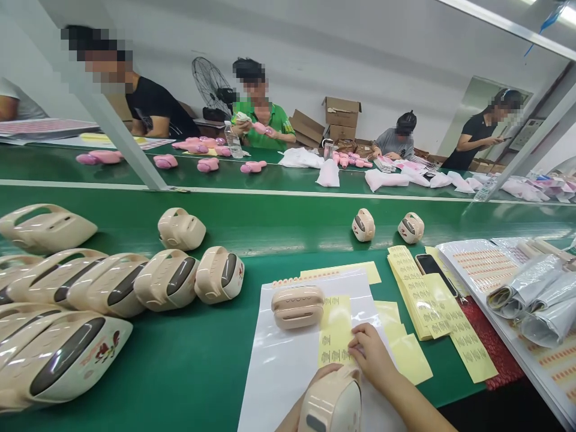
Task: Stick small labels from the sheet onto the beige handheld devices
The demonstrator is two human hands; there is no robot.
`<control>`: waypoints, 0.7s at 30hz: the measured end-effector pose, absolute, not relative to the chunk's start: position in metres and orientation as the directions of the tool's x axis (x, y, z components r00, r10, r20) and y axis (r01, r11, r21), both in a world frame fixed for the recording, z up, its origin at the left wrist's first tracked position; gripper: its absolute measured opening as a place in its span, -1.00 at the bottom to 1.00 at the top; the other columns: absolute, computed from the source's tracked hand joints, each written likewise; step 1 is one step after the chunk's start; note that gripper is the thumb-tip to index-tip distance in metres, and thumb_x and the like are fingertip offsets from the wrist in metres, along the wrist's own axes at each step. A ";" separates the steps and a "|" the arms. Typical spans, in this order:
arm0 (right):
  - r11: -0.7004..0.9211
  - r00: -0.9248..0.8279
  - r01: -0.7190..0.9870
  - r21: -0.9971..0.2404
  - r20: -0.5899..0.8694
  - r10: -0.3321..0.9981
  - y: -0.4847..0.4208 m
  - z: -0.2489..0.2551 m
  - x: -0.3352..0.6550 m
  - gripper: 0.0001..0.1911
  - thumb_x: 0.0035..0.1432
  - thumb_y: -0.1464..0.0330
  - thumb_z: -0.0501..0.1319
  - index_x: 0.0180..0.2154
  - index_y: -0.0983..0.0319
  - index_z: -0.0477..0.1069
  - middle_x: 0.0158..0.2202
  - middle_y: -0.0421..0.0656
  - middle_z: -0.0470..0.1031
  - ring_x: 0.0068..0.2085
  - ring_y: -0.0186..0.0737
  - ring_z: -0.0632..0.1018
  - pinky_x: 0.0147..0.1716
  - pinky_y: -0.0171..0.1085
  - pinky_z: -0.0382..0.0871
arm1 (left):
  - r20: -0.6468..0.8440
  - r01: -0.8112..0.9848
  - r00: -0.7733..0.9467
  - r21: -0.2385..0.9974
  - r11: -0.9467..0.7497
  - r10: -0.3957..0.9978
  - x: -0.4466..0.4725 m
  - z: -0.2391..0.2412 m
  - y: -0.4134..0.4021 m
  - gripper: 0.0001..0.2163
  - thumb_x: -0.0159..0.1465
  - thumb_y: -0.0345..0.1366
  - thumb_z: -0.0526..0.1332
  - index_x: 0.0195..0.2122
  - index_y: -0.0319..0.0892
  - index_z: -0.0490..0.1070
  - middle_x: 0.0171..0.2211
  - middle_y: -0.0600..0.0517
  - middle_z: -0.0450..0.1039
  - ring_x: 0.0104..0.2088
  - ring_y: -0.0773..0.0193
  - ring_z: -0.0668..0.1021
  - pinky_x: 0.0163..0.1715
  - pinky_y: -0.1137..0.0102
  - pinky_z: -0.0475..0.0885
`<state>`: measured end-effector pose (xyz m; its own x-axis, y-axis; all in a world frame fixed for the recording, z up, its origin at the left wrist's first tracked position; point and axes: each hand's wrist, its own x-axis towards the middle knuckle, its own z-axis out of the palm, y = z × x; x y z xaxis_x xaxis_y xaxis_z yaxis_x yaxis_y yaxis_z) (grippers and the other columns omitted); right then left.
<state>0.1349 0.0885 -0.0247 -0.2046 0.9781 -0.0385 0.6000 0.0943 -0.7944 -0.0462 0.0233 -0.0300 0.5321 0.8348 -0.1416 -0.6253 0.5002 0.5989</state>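
Note:
My left hand [324, 373] is wrapped round a beige plastic device with a loop handle [330, 405] at the bottom of the view; the device hides most of its fingers. With thumb and forefinger together, my right hand [372, 355] pinches the right edge of a yellow sheet of printed labels [335, 324]. Whether one label has come loose in that pinch, I cannot tell. That sheet lies on a large white sheet [265, 372]. Just left of the labels, a second beige device [297, 307] rests on the white sheet.
Rows of beige devices [166, 279] stand at left on the green table [189, 366]. Folded label strips [407, 288], a phone [434, 270] and rolled plastic [524, 285] lie at right. Beyond a belt [270, 222] several people sit or stand near pink devices [207, 165].

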 end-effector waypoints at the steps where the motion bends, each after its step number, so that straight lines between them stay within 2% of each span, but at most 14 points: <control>1: 0.076 -0.198 0.585 -0.807 -0.052 0.979 0.088 -0.022 0.136 -0.84 -0.05 0.58 0.14 -0.50 0.22 0.40 -0.20 -0.02 0.38 -0.08 -0.06 0.43 -0.05 -0.07 0.32 | -0.118 -0.619 0.543 0.612 0.491 0.831 -0.044 -0.030 0.025 -0.67 0.24 -0.18 0.14 0.01 -0.17 0.29 0.01 -0.08 0.34 -0.07 0.07 0.45 -0.14 0.06 0.39; 3: 0.037 -0.191 0.554 -0.832 -0.084 0.978 0.088 -0.016 0.139 -0.86 -0.04 0.55 0.15 -0.51 0.22 0.40 -0.24 -0.05 0.39 -0.13 -0.10 0.46 -0.10 -0.12 0.36 | -0.075 -0.609 0.565 0.634 0.476 0.822 -0.042 -0.031 0.027 -0.51 0.10 -0.08 0.26 0.03 -0.14 0.27 0.01 -0.08 0.34 -0.03 -0.03 0.42 -0.10 0.03 0.34; 5: -0.003 -0.185 0.523 -0.852 -0.118 0.976 0.089 -0.010 0.142 -0.89 -0.05 0.51 0.17 -0.52 0.21 0.41 -0.28 -0.09 0.42 -0.19 -0.14 0.48 -0.18 -0.18 0.40 | -0.046 -0.602 0.583 0.647 0.468 0.811 -0.040 -0.032 0.028 -0.29 -0.13 0.00 0.38 0.05 -0.09 0.26 -0.01 -0.09 0.35 0.00 -0.14 0.38 -0.07 0.01 0.28; 7: -0.043 -0.179 0.497 -0.866 -0.151 0.972 0.091 -0.004 0.147 -0.93 -0.04 0.47 0.17 -0.50 0.21 0.41 -0.34 -0.13 0.44 -0.26 -0.18 0.50 -0.25 -0.23 0.41 | -0.014 -0.601 0.589 0.661 0.449 0.808 -0.039 -0.033 0.029 -0.19 -0.27 0.01 0.42 0.05 -0.06 0.25 0.00 -0.10 0.33 0.03 -0.20 0.34 -0.04 0.01 0.22; 12: -0.099 -0.137 0.502 -0.859 -0.192 0.972 0.098 0.004 0.149 -0.93 -0.01 0.40 0.15 -0.47 0.22 0.41 -0.39 -0.17 0.44 -0.32 -0.20 0.49 -0.31 -0.24 0.38 | 0.041 -0.601 0.590 0.690 0.404 0.807 -0.040 -0.033 0.029 -0.17 -0.24 0.06 0.38 0.09 -0.05 0.19 0.05 -0.15 0.24 0.03 -0.23 0.31 -0.02 -0.06 0.16; 14: -0.100 -0.118 0.535 -0.839 -0.192 0.974 0.100 0.002 0.144 -0.96 -0.08 0.45 0.19 -0.52 0.21 0.40 -0.39 -0.16 0.40 -0.31 -0.18 0.46 -0.31 -0.23 0.36 | 0.031 -0.588 0.597 0.696 0.412 0.802 -0.040 -0.032 0.028 -0.16 -0.23 0.06 0.37 0.10 -0.04 0.17 0.07 -0.15 0.21 0.03 -0.24 0.30 -0.03 -0.07 0.16; 17: -0.094 -0.097 0.581 -0.809 -0.184 0.978 0.101 -0.004 0.134 -0.88 -0.18 0.53 0.21 -0.61 0.22 0.38 -0.40 -0.15 0.35 -0.27 -0.12 0.43 -0.24 -0.19 0.33 | 0.015 -0.573 0.598 0.707 0.414 0.801 -0.041 -0.033 0.025 -0.17 -0.21 0.06 0.36 0.11 -0.04 0.15 0.06 -0.15 0.21 0.02 -0.25 0.31 -0.04 -0.07 0.16; 21: -0.082 -0.095 0.596 -0.799 -0.171 0.981 0.100 -0.009 0.127 -0.85 -0.18 0.58 0.19 -0.62 0.23 0.38 -0.39 -0.12 0.34 -0.23 -0.11 0.41 -0.22 -0.20 0.32 | 0.013 -0.576 0.606 0.697 0.427 0.795 -0.041 -0.037 0.022 -0.17 -0.18 0.06 0.34 0.13 -0.03 0.12 0.01 -0.15 0.26 -0.02 -0.24 0.34 -0.07 -0.08 0.19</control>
<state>0.1270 0.1003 -0.0086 -0.0945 0.9807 -0.1713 0.5956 -0.0822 -0.7991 -0.0412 0.0225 -0.0367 0.6059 0.7954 0.0125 -0.5756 0.4275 0.6972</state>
